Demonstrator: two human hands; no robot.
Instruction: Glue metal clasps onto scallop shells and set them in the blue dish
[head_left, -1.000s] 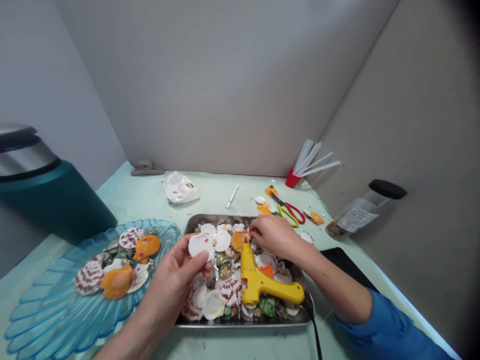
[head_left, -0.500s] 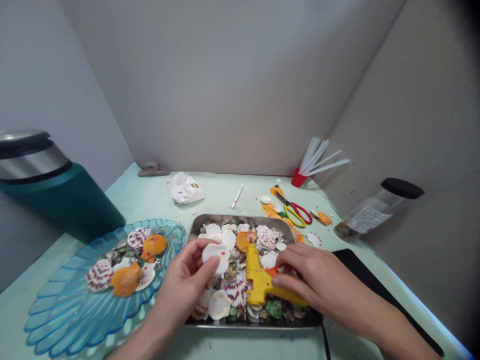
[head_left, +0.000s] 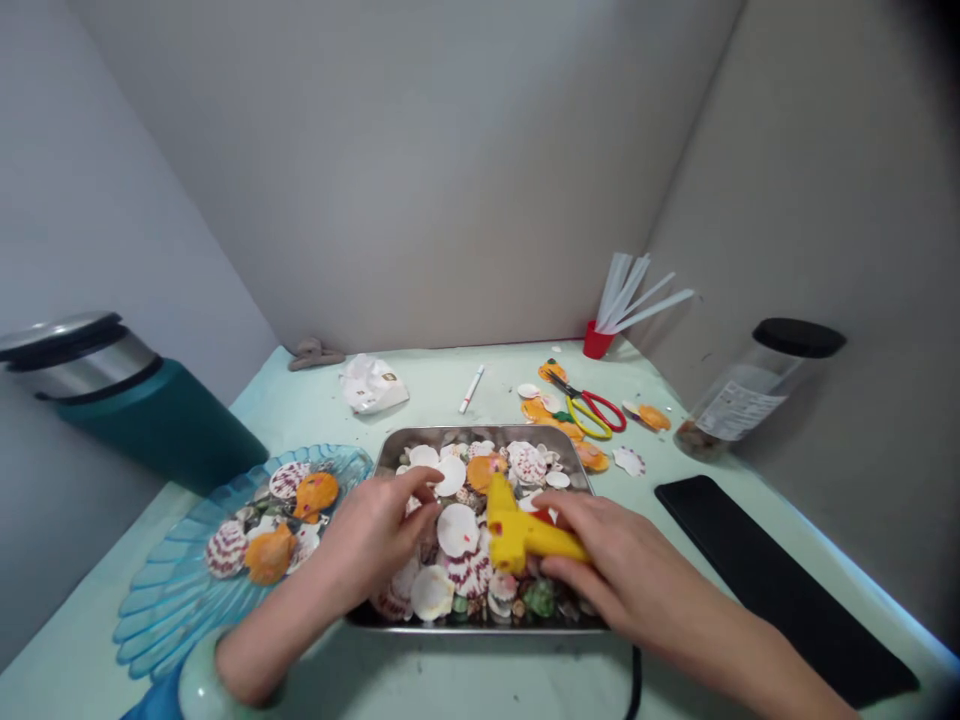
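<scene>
My right hand (head_left: 600, 550) is wrapped around the handle of a yellow hot glue gun (head_left: 517, 530), which is tilted above a metal tray (head_left: 480, 629). Its nozzle end points up and away from me. My left hand (head_left: 390, 525) hovers at the tray's left side with nothing in it, thumb and forefinger apart. Just right of those fingers, a white scallop shell (head_left: 457, 530) with a small red mark lies on the pile. Shells of several kinds fill the tray, among them an orange scallop (head_left: 482, 472) and purple-streaked ones (head_left: 471, 573).
On the left, a blue scalloped dish (head_left: 157, 610) of shells stands before a teal bottle (head_left: 172, 420). Behind the tray lie a crumpled white packet (head_left: 371, 384), a marker (head_left: 472, 389) and scissors (head_left: 589, 408). Rightward are a red cup (head_left: 598, 341) of glue sticks, a clear jar (head_left: 742, 400) and a black mat (head_left: 772, 580).
My left hand has let go of the white shell, which now lies in the tray. My right hand has closed on the glue gun and lifted it.
</scene>
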